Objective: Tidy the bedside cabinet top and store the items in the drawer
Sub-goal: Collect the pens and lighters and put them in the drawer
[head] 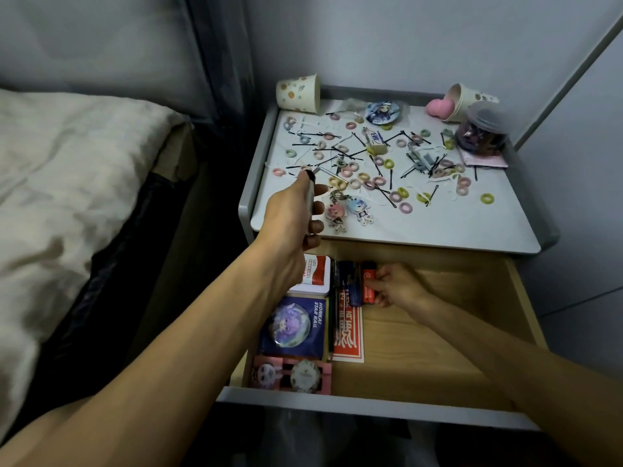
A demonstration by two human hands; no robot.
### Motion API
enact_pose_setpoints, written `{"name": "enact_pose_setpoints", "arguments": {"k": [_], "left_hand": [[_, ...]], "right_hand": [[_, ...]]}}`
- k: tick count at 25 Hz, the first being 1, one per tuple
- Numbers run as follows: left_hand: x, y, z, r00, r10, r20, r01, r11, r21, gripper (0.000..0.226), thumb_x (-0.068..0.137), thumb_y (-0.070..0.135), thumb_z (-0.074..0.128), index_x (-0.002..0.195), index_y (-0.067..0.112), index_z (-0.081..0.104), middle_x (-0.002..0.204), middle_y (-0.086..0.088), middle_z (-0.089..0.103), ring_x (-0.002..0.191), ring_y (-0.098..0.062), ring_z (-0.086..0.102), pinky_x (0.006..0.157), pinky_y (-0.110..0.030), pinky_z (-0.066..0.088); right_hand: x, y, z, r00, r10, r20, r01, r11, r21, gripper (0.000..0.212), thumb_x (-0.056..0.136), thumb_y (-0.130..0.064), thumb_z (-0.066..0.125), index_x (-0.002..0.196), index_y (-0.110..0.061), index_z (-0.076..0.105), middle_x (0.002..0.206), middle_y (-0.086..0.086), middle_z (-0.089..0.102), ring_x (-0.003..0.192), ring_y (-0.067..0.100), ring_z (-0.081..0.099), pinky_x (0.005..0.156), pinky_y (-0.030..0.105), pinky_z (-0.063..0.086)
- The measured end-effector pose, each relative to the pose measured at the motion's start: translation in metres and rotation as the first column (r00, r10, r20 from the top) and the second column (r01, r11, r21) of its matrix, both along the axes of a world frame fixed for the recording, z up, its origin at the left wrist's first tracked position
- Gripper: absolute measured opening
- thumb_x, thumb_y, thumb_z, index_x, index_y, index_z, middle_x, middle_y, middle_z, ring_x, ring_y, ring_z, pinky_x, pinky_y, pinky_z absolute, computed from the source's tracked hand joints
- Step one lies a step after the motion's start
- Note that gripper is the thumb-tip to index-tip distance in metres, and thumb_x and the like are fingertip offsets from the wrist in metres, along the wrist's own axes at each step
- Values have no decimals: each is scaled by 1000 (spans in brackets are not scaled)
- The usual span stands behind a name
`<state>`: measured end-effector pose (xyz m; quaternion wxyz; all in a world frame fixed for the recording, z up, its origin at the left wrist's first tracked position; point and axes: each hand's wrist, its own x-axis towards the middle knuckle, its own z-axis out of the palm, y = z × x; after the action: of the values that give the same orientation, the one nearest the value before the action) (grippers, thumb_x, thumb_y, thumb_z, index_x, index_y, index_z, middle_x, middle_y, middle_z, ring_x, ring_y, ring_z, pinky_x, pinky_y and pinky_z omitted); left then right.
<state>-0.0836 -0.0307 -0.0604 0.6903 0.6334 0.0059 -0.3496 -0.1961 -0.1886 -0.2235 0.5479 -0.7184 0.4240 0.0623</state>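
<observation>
- The left hand (293, 217) is curled round a slim grey stick with a dark tip (309, 193), which I cannot identify, and holds it above the front left edge of the cabinet top (455, 227).
- The right hand (397, 286) is down in the open drawer (519, 298), with its fingers pinching a small red packet (369, 284).
- Beyond and to the right of the left hand, the cabinet top is littered with pastel hair ties (487, 198) and black hairpins (391, 178).
- Two figure keychains (349, 212) lie just right of the left hand's fingers.
- Far beyond the left hand, a paper cup (298, 94) sits at the back corner.
- Well beyond the right hand are a round badge (382, 112), a tipped cup (467, 99) with a pink heart sponge (438, 107) at its mouth, and a clear jar (483, 131).
- Inside the drawer, left of the right hand, are:
  - a white and red tin (315, 274), partly under the left wrist;
  - a blue packet (293, 326) nearer the person;
  - a pink card (291, 374) at the drawer front;
  - a red printed card (349, 335) beside the blue packet.
- A bed (67, 163) lies left of the left arm.
</observation>
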Motion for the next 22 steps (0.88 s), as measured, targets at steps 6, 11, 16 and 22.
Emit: {"name": "enact_pose_setpoints", "arguments": {"k": [6,11,16,22], "left_hand": [[1,1,1,1000,3,8,-3,1000,10,44,103,42,42,118,7,63,73,2,49,52,-10,40,47,-23,29],[0,-2,0,1000,17,6,-17,1000,19,39,103,37,43,117,6,62,75,1,50,55,-12,41,49,-24,30],[-3,-3,-2,1000,5,25,-4,1000,-23,24,101,26,50,108,7,63,73,0,55,57,-13,49,53,-25,41],[-17,-7,-8,978,-199,66,207,970,-129,15,89,11,68,103,8,63,85,-7,73,74,-16,66,71,-33,57]], "right_hand": [[3,0,-4,998,-38,49,39,999,-9,18,89,-3,66,78,-6,52,54,10,55,30,3,49,36,16,43],[0,1,-8,993,-80,90,84,996,-39,21,87,1,66,80,-4,47,58,15,54,29,4,50,35,17,43],[-5,9,8,997,4,74,8,986,-164,19,88,-12,69,86,-6,52,55,11,59,36,11,52,38,24,45],[-34,34,115,904,173,391,-137,984,-116,14,96,-20,56,102,-12,66,87,6,70,66,20,66,56,27,53]]}}
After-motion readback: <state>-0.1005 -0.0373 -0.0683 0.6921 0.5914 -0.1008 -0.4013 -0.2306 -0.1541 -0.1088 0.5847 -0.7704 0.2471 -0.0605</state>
